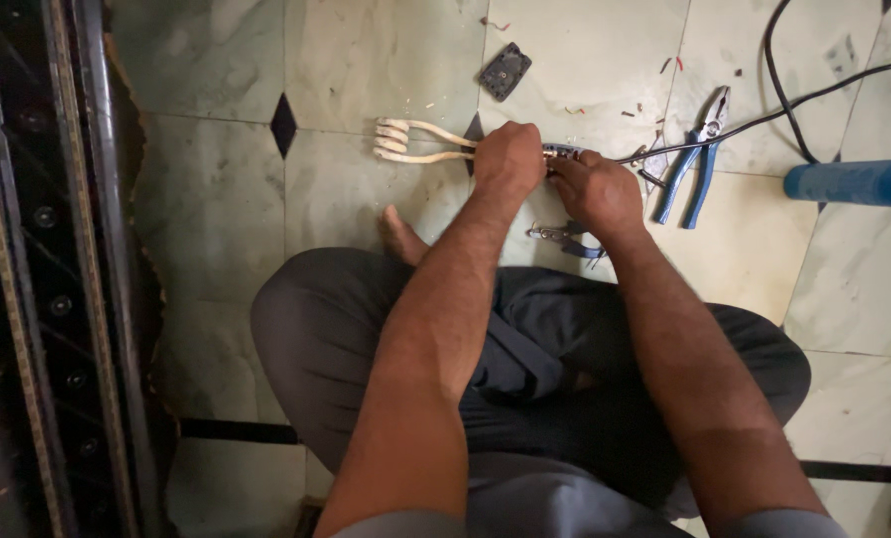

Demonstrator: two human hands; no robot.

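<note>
Two hands — left hand [507, 157] grips heater coil [410, 140] | right hand [597, 189] grips its head (pliers [692, 164] beside)

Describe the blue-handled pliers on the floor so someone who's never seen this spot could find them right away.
Start at the pale marble floor in front of the seated person, then look just past the right hand, where a black cable runs. The pliers lie flat there, jaws pointing away. Their long blue handles set them apart from the smaller tool lying nearer the person's legs.
</note>
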